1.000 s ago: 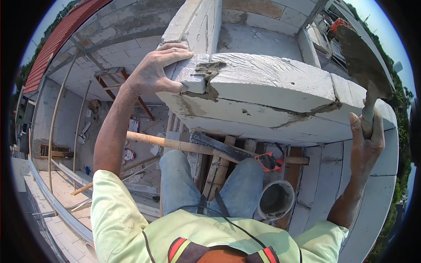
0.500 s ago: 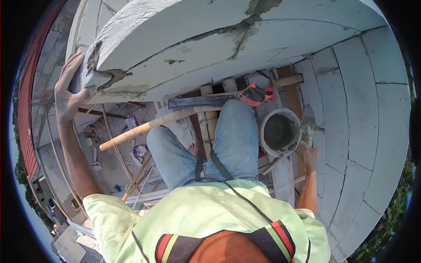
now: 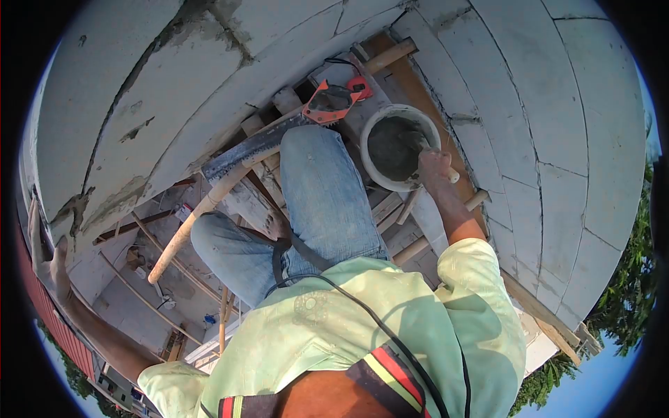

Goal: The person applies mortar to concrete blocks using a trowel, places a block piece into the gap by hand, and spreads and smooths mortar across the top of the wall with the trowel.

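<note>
Just beside right hand [image 3: 436, 167] and trowel [image 3: 454, 177] — bucket [image 3: 364, 150] (grey mortar [image 3: 390, 148] inside)

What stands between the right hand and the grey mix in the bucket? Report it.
Nothing visible: the right hand is at the rim of the bucket, and the tool it grips reaches into the grey mix.

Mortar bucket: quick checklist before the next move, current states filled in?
1. Right hand grips trowel: ok, fingers closed around the handle.
2. Trowel's far end inside bucket: ok.
3. Mortar in bucket: ok, grey mix visible.
4. Bucket firmly seated: cannot tell, base hidden.
5. Handsaw well clear of right knee: not ok, it lies right by it.
6. Left hand braced on wall: cannot tell, contact unclear at the picture's edge.
</note>
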`<action>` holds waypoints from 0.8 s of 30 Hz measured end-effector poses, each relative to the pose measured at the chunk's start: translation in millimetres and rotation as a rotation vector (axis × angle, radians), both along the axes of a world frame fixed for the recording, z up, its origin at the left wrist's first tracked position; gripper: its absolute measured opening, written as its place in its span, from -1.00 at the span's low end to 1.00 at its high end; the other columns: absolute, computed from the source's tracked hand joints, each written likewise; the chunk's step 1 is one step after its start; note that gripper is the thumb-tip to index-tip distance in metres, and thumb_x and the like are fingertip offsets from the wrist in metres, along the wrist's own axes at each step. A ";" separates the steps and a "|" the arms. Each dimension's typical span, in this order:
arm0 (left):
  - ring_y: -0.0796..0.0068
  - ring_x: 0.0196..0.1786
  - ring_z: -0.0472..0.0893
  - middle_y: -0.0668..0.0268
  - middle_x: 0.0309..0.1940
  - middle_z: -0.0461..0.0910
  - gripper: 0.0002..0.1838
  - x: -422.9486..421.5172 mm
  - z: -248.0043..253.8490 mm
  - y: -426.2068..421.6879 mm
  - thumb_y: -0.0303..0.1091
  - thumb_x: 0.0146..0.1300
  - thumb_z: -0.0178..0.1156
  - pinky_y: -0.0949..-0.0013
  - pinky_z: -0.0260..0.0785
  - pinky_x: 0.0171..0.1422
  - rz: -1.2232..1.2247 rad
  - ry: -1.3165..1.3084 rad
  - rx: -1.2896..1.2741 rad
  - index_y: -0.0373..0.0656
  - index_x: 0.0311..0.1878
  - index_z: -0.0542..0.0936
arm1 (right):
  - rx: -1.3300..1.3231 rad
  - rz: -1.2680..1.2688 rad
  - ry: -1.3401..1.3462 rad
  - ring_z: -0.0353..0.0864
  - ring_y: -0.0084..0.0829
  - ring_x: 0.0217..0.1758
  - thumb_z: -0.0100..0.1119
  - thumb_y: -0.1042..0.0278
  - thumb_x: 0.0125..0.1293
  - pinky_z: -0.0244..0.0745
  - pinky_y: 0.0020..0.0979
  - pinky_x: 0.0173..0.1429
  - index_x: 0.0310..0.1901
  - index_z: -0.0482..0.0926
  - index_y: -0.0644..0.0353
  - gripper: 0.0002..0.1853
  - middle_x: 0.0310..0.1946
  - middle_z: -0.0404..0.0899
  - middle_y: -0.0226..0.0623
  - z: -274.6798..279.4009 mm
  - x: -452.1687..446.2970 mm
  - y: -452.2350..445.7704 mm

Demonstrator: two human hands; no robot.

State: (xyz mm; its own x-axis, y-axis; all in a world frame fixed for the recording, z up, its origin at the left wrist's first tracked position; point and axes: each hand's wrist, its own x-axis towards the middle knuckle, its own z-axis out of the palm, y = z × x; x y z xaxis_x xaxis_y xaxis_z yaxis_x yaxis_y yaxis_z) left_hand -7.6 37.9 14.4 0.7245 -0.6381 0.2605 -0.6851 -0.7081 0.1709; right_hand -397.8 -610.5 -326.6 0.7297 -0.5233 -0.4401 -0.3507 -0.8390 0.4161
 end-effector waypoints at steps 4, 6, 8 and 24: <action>0.14 0.52 0.29 0.08 0.42 0.39 -0.09 -4.4 -1.3 -1.9 0.13 0.02 0.45 0.00 0.04 0.61 0.007 -0.008 0.010 -0.22 0.38 0.46 | 0.005 0.008 0.040 0.74 -0.26 -0.11 0.23 0.37 0.18 0.60 -0.26 -0.07 -0.10 0.64 0.25 -0.74 -0.20 0.69 -0.15 2.9 1.3 20.9; 0.14 0.52 0.29 0.08 0.42 0.39 -0.09 -4.0 -2.5 -2.7 0.13 0.02 0.45 0.00 0.04 0.61 0.007 -0.005 0.010 -0.22 0.38 0.46 | 0.000 -0.009 0.036 0.74 -0.26 -0.11 0.22 0.38 0.19 0.60 -0.25 -0.07 -0.10 0.65 0.25 -0.74 -0.21 0.70 -0.15 -11.5 -7.6 27.9; 0.14 0.52 0.29 0.08 0.42 0.39 -0.09 -4.3 -4.6 -3.0 0.14 0.02 0.45 0.00 0.04 0.61 0.008 -0.008 0.014 -0.22 0.38 0.46 | 0.096 -0.125 0.037 0.74 -0.25 -0.05 0.18 0.39 0.23 0.62 -0.23 -0.08 -0.11 0.67 0.28 -0.76 -0.21 0.71 -0.14 -25.1 -11.3 32.2; 0.13 0.52 0.29 0.08 0.42 0.39 -0.08 7.7 -0.1 -8.3 0.15 0.02 0.44 0.00 0.04 0.61 0.031 -0.009 0.000 -0.22 0.38 0.46 | 0.484 -0.529 -0.009 0.72 -0.10 0.06 0.10 0.27 0.22 0.63 -0.09 0.06 -0.11 0.74 0.18 -0.69 -0.06 0.72 -0.01 -5.0 23.8 45.3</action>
State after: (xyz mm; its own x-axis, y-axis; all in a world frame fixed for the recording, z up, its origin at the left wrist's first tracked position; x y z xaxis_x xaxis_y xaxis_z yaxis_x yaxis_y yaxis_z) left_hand 0.1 29.6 14.3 0.7417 -0.6153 0.2670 -0.6642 -0.7292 0.1646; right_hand -374.0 -565.2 -331.6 0.4370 -0.5553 -0.7076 -0.7632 -0.6452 0.0350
